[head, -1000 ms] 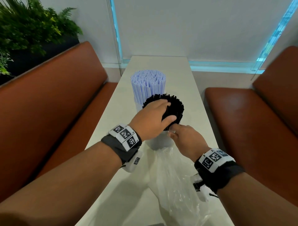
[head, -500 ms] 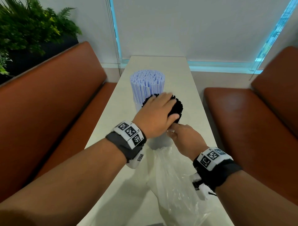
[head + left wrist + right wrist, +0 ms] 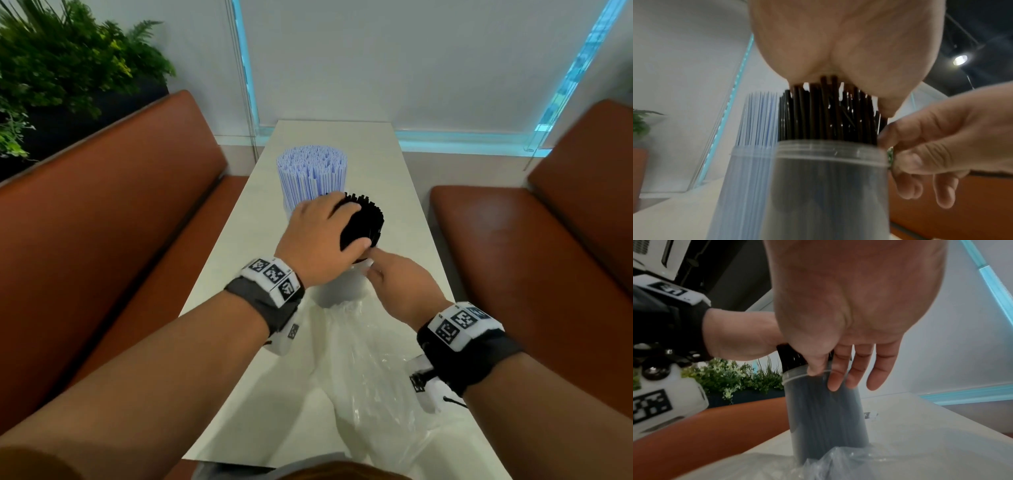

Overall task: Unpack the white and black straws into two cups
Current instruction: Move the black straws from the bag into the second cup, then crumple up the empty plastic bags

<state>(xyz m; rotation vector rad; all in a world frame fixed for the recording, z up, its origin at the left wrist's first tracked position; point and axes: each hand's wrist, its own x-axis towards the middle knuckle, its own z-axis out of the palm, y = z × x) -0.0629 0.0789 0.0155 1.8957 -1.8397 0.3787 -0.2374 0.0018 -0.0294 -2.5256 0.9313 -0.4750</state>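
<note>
the left hand [image 3: 317,245] lies flat on top of the bundle of thin black plastic straws [image 3: 364,224], with the palm pressing on their upper ends; the fingers look fairly straight and reach over the far side of the bundle, and the thumb lies along the near side. in the left wrist view the heel of this palm touches the straw tips directly.

the black straws stand upright in a clear, slightly frosted plastic cup [image 3: 830,186] on the long pale table [image 3: 404,192]. their upper parts stick out above the rim of the cup.

the right hand [image 3: 397,286] is at the right side of this cup, at the rim. its thumb and first finger meet on the rim and seem to pinch it, while the other fingers [image 3: 879,369] hang down loosely beside the cup wall.

just behind, and touching or almost touching the first cup, a second clear plastic cup [image 3: 748,178] holds the bundle of white straws [image 3: 313,174], also upright.

a crumpled transparent plastic bag [image 3: 373,370] lies on the table in front of the black straw cup, under the right wrist. brown leather benches [image 3: 102,222] stand on both sides of the table, and green plants [image 3: 65,65] are behind the left bench.
</note>
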